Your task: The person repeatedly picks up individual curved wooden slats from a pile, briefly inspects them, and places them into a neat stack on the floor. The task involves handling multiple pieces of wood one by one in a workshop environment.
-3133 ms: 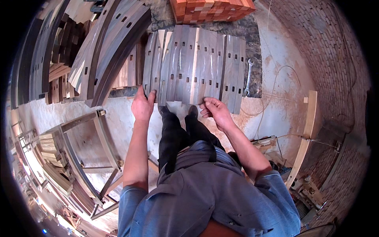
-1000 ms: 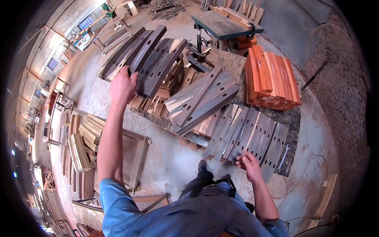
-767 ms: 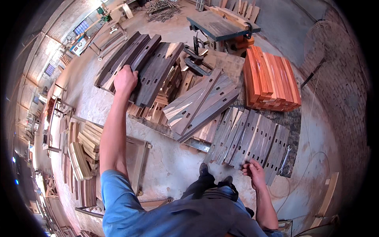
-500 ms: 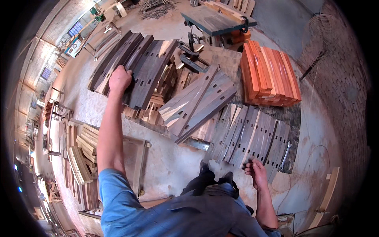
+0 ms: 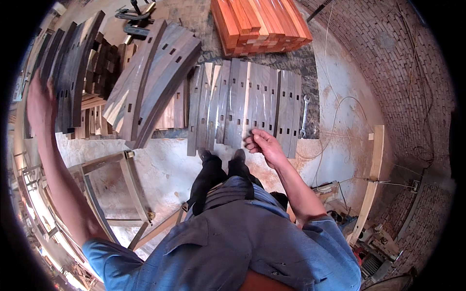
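Note:
My left hand (image 5: 42,104) is at the far left, over a raised stack of dark wooden slats (image 5: 73,77) with rectangular mortises. Motion smears its fingers, so their grip does not show. Lower middle, my right hand (image 5: 264,146) hovers by the near ends of a row of mortised slats (image 5: 236,104) laid side by side. Its fingers are loosely bent and slightly apart, and I see nothing in them. Between the two groups, more mortised slats (image 5: 162,82) lie at a slant, one across the others.
A block of orange-red wood pieces (image 5: 262,24) stands at the back. A wrench (image 5: 305,116) lies right of the row. Black clamps (image 5: 133,22) are at the upper left. A wooden frame (image 5: 131,184) stands near my left arm, and a brick wall (image 5: 388,63) rises on the right.
My view has swung right and down, so the slats and orange-red block appear farther left and higher. My left hand remains at the left stack; my right stays by the row's near ends.

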Motion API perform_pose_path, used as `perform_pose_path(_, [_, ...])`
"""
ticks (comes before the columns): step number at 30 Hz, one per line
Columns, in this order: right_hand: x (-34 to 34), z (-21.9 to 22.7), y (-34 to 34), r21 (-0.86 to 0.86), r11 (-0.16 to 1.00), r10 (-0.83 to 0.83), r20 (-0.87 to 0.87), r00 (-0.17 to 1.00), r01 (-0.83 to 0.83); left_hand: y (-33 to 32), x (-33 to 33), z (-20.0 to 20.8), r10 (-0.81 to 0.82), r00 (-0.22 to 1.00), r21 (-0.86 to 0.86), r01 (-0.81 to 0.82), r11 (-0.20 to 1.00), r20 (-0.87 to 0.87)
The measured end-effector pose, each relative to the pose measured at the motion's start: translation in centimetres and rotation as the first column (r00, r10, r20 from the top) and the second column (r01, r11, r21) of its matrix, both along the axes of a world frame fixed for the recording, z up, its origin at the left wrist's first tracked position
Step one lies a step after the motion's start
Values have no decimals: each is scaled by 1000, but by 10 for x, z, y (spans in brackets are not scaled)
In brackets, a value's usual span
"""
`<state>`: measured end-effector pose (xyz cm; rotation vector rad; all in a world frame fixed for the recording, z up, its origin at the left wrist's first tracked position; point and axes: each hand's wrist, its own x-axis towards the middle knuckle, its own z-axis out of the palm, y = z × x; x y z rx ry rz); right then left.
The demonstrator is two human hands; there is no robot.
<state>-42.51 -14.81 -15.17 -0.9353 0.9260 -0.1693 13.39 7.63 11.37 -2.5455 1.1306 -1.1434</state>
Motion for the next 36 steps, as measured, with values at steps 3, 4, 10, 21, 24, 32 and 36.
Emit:
perform_pose_path(3, [-11,-5,3,0,999,-47,-40,998,47,-52,-152,-21,-397,837,-370,257,893,-377])
perform_pose_path(4, [-15,-5,3,10,999,-42,-38,998,42,-56,-201,-30,-527,682,-435,326,840,-507])
perform_pose_path(10, [-25,-8,8,71,997,33,-65,997,-28,-65,-382,-225,-191,-188,-194,-1,981,-963])
perform_pose_path(21, [-46,-6,13,86,990,113,-35,993,-109,-66,-431,-360,-784,-574,330,-807,490,-237])
perform_pose_path(24, [-49,-6,13,72,985,161,-35,986,-158,-85,-441,-355,-849,-441,348,-875,336,-290])
perform_pose_path(32, [-54,-9,17,81,974,215,-65,974,-210,-81,-454,-380,-875,-368,226,-924,307,-316])
perform_pose_path(36, [-46,-8,16,3,965,262,-77,962,-263,-49,-472,-379,-896,-330,95,-944,316,-297])
